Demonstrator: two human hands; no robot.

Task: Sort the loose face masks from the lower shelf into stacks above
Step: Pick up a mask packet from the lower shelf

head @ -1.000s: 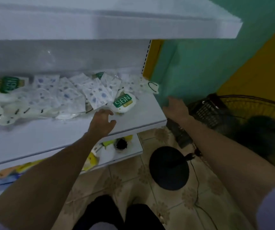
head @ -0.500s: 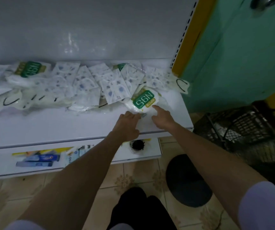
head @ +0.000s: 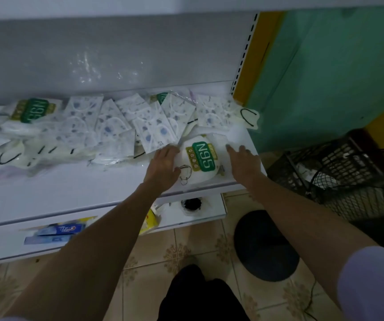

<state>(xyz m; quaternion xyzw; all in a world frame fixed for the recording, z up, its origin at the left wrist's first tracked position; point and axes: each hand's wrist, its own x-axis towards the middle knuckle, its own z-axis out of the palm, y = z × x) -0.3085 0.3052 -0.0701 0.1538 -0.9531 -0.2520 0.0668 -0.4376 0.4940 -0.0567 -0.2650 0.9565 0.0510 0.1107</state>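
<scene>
Second N95 pack (head: 32,111) at the far left, then loose patterned masks (head: 117,126) heaped along the shelf (head: 82,188) (rear half). Left hand (head: 163,163) rests against the N95 mask pack (head: 201,158) at the shelf's front right corner, fingers straight. Right hand (head: 244,162) touches its other side, fingers released. Black wire basket (head: 339,172) on the floor.

**Headcount, shelf edition**

Three N95 packs are counted: the front pack (head: 203,158), the left pack (head: 33,111) and a back pack (head: 162,97) that's half buried. Printed mask packs (head: 154,133): roughly seven can be made out, though overlap makes it fuzzy. One cream mask (head: 250,115) is seen alone at the right end; the cream pile (head: 12,156) on the left can't be counted. Two hands are tallied, left hand (head: 163,164) and right hand (head: 244,162). Two blue boxes (head: 61,228) and one wire basket (head: 320,156) are also noted.
</scene>
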